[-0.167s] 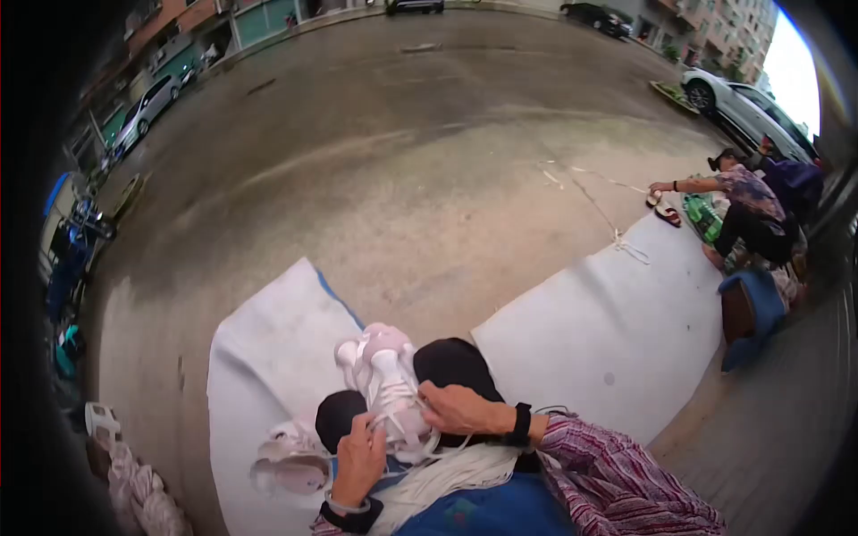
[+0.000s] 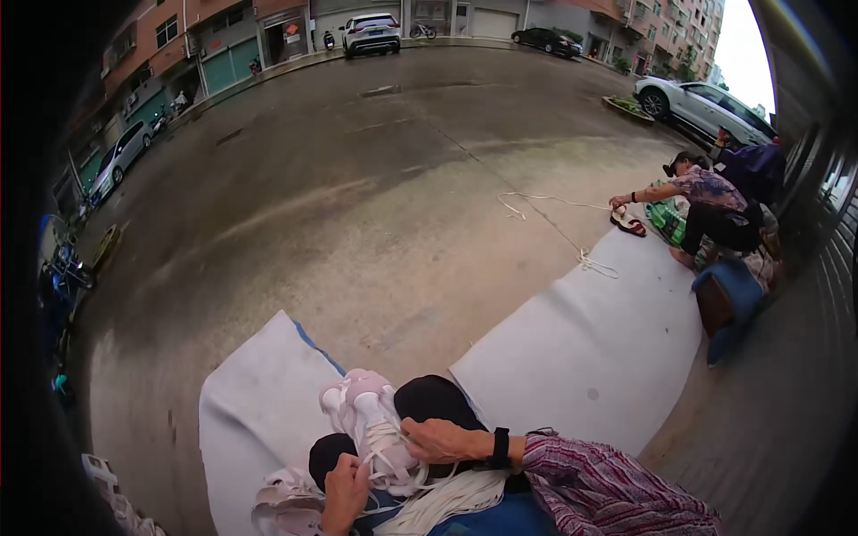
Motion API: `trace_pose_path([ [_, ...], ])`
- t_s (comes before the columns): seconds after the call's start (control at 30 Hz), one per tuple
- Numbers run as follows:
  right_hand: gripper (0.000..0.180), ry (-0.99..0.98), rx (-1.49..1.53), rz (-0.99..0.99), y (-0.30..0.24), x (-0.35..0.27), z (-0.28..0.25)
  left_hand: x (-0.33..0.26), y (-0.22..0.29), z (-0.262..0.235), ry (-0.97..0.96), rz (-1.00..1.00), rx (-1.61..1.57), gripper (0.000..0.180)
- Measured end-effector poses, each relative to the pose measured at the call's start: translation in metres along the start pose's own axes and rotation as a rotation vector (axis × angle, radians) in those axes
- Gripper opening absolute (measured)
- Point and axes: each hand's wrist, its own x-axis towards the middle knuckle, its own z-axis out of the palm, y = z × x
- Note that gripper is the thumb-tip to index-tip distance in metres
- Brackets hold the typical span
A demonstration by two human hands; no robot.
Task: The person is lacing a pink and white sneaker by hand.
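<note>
shoe in hand: a white and pale pink sneaker [image 2: 374, 429] propped on the person's lap, toe pointing away, resting against the dark trousers at the knees

left hand: the left hand [image 2: 343, 491] comes up from the bottom edge, fingers pinched on a white lace [image 2: 380, 460] near the heel end of the sneaker

right hand: the right hand [image 2: 442, 439], black watch on the wrist, lies across the top of the shoe, fingers curled and pressed onto the lacing area; looks like it's gripping lace too, but can't tell exactly which strand

laces: a fat bundle of loose white laces [image 2: 447, 502] spills over the lap just right of the shoe

progress: my guess is mid-lacing. Some lace crosses the upper already, ends are loose, nothing tied that I can see

second shoe: another pale sneaker [image 2: 286, 500] lies on the grey mat [image 2: 250, 411] by the left knee; whether it's laced, can't tell

left to do: finishing this one, and plenty of laces unused

nearby: another person [image 2: 715, 210] crouches well apart at the far end of a second mat [image 2: 590, 348], reaching toward a sandal [image 2: 628, 221]
</note>
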Motion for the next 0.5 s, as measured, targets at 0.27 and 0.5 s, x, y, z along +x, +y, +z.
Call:
trace_pose_path([
  [0.27,0.032,-0.053,-0.002,0.005,-0.017,0.004,-0.005,0.001,-0.031,-0.033,0.001,0.01,-0.036,0.016],
  [0.5,0.024,-0.027,0.12,-0.061,-0.024,0.001,-0.045,-0.001,-0.022,-0.041,0.258,0.121,-0.222,0.012],
])
